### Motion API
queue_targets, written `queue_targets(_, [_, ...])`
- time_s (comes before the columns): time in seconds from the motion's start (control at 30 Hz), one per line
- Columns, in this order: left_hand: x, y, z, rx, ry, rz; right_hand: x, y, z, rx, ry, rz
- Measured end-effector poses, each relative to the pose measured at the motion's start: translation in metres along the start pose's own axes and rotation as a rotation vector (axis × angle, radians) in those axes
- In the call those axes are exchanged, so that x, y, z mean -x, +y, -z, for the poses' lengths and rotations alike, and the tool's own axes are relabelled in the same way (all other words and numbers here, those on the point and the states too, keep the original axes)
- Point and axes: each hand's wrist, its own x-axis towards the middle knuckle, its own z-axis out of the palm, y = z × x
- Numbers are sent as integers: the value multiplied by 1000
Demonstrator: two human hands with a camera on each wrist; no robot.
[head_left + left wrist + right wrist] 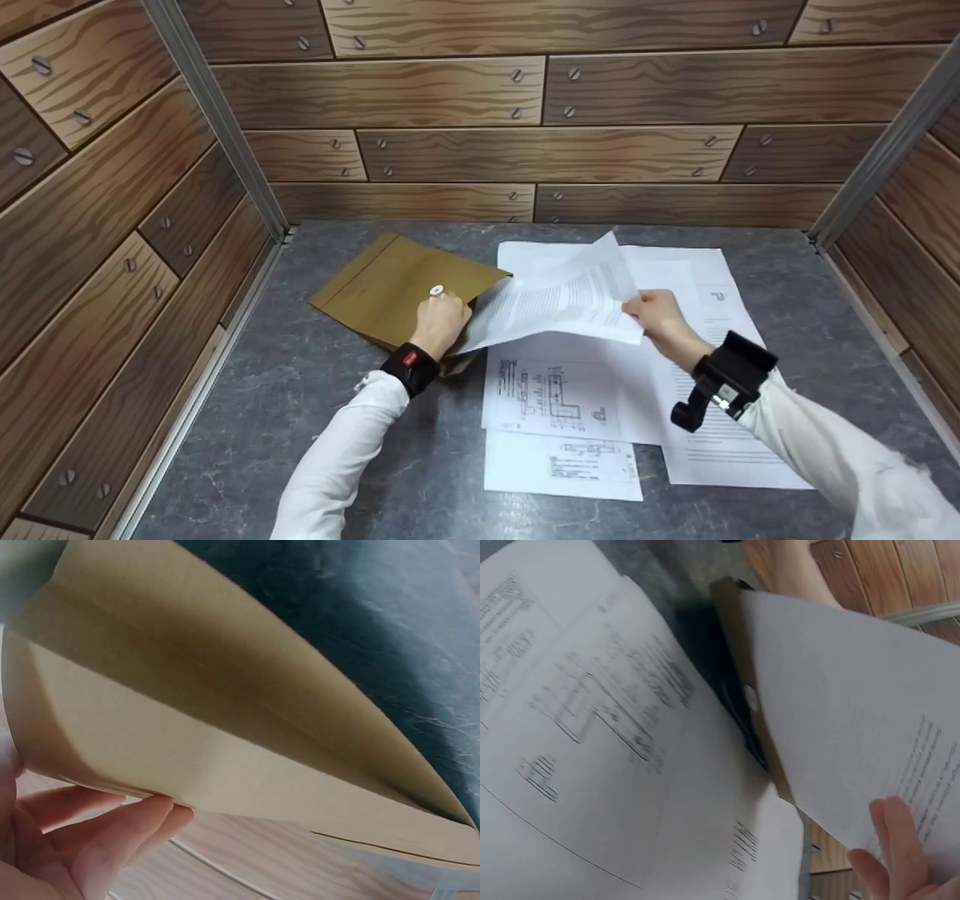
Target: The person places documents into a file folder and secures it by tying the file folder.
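A brown paper envelope [397,281] is held tilted on the left by my left hand [442,322], which wears a ring with a white disc. In the left wrist view, the fingers [127,836] grip the edge of the envelope [195,757], whose side bulges. My right hand [664,322] pinches the right edge of a printed sheet [555,300], raised and curved above other papers. The left end of that sheet meets the envelope's edge; how far inside it reaches is hidden. In the right wrist view, the fingers [900,840] lie against the sheet [840,705].
Beneath the raised sheet lie several overlapping papers: a technical drawing [559,397], another drawing page [570,469] nearer the front, and text pages [739,450] at right. They rest on a grey tabletop [420,480] enclosed by wood-patterned walls [450,94] with metal corner posts.
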Motion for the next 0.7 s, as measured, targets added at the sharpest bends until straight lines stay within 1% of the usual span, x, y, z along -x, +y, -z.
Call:
queue_targets(0.13, [-5, 6, 2, -26, 42, 5, 1, 7, -10, 10, 31, -8])
queue_targets(0.27, [-9, 12, 2, -55, 90, 2, -2, 7, -25, 15, 18, -52])
queue_targets(0.33, [-11, 15, 2, -57, 98, 1, -3, 5, -35, 4, -7, -65])
queue_targets(0.4, [-13, 18, 3, -57, 86, 3, -5, 3, -45, -21, -40, -67])
queue_targets(0.53, [-14, 22, 4, -86, 67, -13, -10, -4, -65, -43, -112, -42])
queue_targets(0.7, [-15, 25, 4, -162, 111, -60, -19, -11, -85, -42, -145, -42])
